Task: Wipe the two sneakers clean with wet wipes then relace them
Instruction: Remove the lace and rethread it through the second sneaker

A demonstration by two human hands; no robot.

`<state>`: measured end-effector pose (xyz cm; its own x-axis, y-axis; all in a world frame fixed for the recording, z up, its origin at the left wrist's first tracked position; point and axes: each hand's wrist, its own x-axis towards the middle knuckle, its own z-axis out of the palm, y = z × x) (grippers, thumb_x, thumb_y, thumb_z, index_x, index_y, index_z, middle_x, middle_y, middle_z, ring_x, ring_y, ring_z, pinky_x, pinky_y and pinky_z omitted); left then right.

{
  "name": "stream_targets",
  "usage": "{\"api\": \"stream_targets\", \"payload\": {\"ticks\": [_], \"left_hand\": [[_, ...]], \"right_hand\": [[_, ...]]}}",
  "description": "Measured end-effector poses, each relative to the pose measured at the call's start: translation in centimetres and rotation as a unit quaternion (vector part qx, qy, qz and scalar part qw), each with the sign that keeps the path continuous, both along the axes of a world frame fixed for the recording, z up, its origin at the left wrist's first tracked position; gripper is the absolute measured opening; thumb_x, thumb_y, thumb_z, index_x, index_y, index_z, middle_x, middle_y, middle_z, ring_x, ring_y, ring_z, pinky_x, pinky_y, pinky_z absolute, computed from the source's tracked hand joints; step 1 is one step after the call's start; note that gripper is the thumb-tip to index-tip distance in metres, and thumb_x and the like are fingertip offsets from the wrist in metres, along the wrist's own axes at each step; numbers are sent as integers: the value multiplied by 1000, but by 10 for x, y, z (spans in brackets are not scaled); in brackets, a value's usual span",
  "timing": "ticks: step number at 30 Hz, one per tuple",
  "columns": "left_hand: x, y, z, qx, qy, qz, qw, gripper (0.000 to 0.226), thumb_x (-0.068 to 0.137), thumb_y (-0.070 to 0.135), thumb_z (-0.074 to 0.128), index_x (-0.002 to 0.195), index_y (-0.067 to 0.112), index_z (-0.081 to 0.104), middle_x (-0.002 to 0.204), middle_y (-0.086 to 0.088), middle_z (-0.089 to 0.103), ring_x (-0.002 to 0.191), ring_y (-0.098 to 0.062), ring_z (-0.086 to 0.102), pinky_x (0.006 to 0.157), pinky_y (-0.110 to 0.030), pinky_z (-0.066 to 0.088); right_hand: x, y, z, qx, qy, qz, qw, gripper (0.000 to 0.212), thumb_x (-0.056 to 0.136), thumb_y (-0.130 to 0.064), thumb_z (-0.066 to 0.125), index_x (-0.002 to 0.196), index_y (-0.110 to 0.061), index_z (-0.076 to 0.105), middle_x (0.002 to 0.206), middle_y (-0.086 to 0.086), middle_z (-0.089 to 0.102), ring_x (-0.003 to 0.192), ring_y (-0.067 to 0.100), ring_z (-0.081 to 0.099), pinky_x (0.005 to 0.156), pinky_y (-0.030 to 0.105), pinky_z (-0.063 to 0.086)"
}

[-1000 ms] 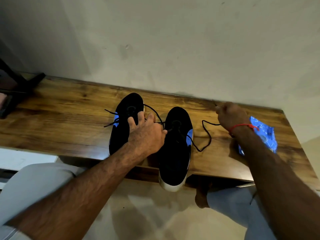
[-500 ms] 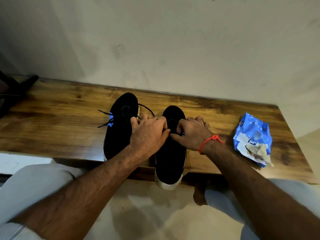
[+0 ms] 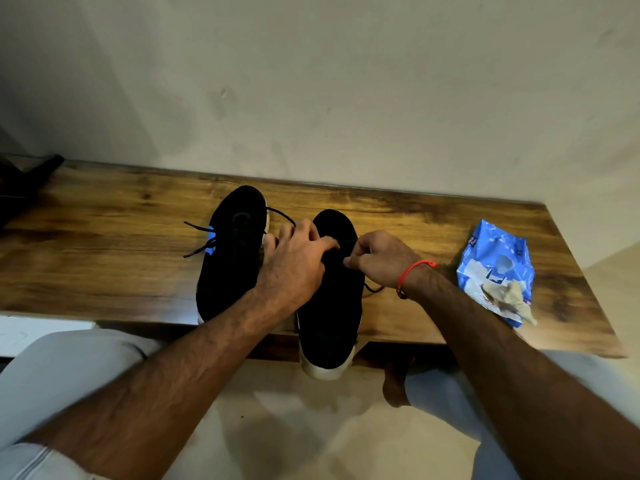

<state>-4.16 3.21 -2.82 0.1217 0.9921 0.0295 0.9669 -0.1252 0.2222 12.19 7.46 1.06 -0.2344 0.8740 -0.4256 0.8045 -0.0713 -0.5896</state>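
Dim warm light, soft shadows, wide-angle bending, slight blur throughout.

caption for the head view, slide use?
Both hands lace the right sneaker on a wooden table.
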Motion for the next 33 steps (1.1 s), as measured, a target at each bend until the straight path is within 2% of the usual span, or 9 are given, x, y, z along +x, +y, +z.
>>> {"api": "stream_targets", "payload": {"ticks": [3,7,12,14,17,19,22,26,33], "left_hand": [[5,1,-3,16,35,-3,999,32,99,46,56,130,40,61,133,8,44,124,-20,37,98,-45,29],[9,8,-2,13,57,6,998,23,98,50,57,112,38,71,122,12,56,118,-18,43,95,-47,30],[-9,20,7,42,-93,120,988,16,98,41,61,95,29,72,103,12,67,105,-14,57,90,-41,27],[-19,24,6,17,-101,155,983,13,101,30,57,101,25,69,103,8,69,104,-18,60,89,-42,26],[-12,19,5,-8,-104,108,989,34,97,18,54,128,29,59,127,6,64,121,-20,49,94,-43,27],[-2,13,7,-6,-89,43,995,43,98,29,53,140,35,54,143,10,54,129,-18,39,100,-44,26],[7,8,4,-22,-14,-12,1000,37,99,49,52,135,39,60,142,13,52,130,-19,34,101,-47,27],[10,6,1,-13,28,-22,999,26,98,51,56,115,37,71,136,14,49,125,-17,33,100,-44,26],[-36,29,21,75,-151,186,968,15,98,38,63,103,26,71,111,6,69,115,-20,51,88,-41,23]], "right_hand": [[-1,0,-4,4,-2,0,1000,18,90,-26,69,88,-9,71,92,7,71,92,21,64,86,44,55],[-1,0,-8,16,-19,-7,1000,18,83,-26,70,69,-16,67,79,4,69,85,24,65,82,50,56],[9,4,-7,12,-23,-7,1000,15,81,-22,63,68,-15,61,71,7,62,72,26,59,61,43,48],[10,4,-8,12,-6,3,1000,14,83,-21,63,71,-12,64,73,7,57,72,27,56,63,41,45],[7,4,-10,21,-12,14,1000,15,83,-21,64,68,-17,62,73,4,59,85,31,63,80,50,52],[4,4,-11,26,-24,10,999,22,82,-21,64,62,-20,56,69,1,58,82,29,62,83,50,51],[3,5,-13,31,-30,6,999,24,81,-24,64,59,-19,56,67,0,58,79,27,60,83,51,49],[4,5,-15,28,-33,3,999,16,77,-26,65,66,-15,64,70,4,60,85,32,63,82,53,51],[11,9,-16,20,-23,24,999,15,82,-25,64,70,-18,60,74,6,59,86,34,64,78,52,54]]}}
